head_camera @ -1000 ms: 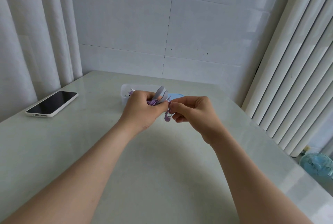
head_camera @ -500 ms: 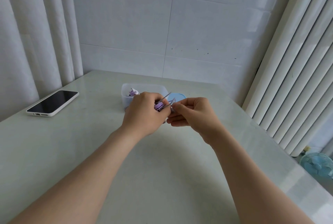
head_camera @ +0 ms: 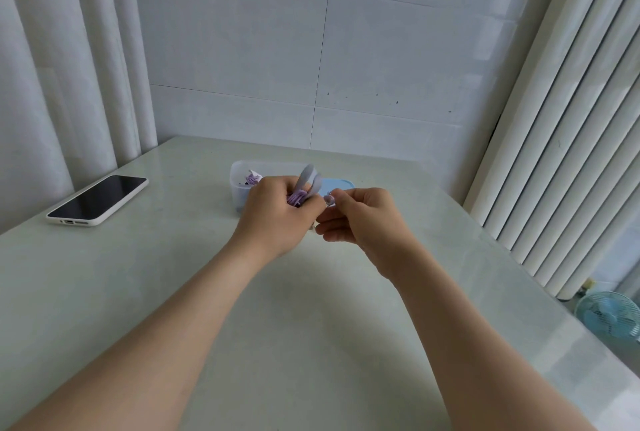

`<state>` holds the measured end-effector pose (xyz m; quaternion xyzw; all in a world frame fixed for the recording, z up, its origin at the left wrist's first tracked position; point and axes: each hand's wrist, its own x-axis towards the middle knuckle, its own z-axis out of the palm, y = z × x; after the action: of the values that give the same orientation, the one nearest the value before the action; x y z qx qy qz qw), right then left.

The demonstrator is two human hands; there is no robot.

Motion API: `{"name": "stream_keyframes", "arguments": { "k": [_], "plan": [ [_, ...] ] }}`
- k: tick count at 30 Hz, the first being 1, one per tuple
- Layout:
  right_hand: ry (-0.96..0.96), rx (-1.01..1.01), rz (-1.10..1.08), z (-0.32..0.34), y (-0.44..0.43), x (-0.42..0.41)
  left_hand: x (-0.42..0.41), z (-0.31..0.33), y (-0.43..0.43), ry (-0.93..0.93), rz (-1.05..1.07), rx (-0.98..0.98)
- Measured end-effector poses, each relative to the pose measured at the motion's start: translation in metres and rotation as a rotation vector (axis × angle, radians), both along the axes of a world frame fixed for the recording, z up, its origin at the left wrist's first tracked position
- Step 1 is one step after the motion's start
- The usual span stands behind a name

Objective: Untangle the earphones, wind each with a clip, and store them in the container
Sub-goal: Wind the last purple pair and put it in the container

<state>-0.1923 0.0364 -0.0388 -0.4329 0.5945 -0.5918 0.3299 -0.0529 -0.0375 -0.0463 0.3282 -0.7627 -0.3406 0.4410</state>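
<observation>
You held the coiled purple earphones [head_camera: 297, 197] bunched in your left hand [head_camera: 277, 215], the pale grey clip [head_camera: 309, 177] sticking up from them, with the translucent container [head_camera: 238, 189] behind holding another purple set [head_camera: 252, 179].

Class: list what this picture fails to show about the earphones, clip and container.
Head view: purple earphone coil, mostly hidden inside the left hand.
Clip: blurred; open or closed unclear.
Container: contents small, partly behind the left hand.
Right hand: its pinched piece too small to name.
</observation>
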Motion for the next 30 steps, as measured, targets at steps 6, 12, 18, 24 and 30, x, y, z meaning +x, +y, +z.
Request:
{"name": "stream_keyframes", "arguments": {
  "k": [6, 12, 18, 24, 30],
  "plan": [
    [0.044, 0.011, 0.006, -0.002, -0.001, -0.002, -0.001, 0.000, -0.002, 0.126, -0.071, 0.297],
    [0.131, 0.029, 0.025, 0.000, 0.000, -0.005, 0.003, 0.003, -0.001, 0.115, -0.242, 0.368],
    [0.262, 0.009, 0.031, -0.001, 0.002, -0.007, 0.005, 0.002, -0.004, 0.165, -0.234, 0.445],
    [0.458, 0.035, 0.025, -0.002, 0.001, -0.007, 0.007, 0.002, -0.008, 0.093, -0.287, 0.501],
    [0.396, 0.065, 0.142, -0.003, 0.002, -0.008, 0.006, -0.002, -0.013, 0.182, -0.270, 0.557]
  ]
}}
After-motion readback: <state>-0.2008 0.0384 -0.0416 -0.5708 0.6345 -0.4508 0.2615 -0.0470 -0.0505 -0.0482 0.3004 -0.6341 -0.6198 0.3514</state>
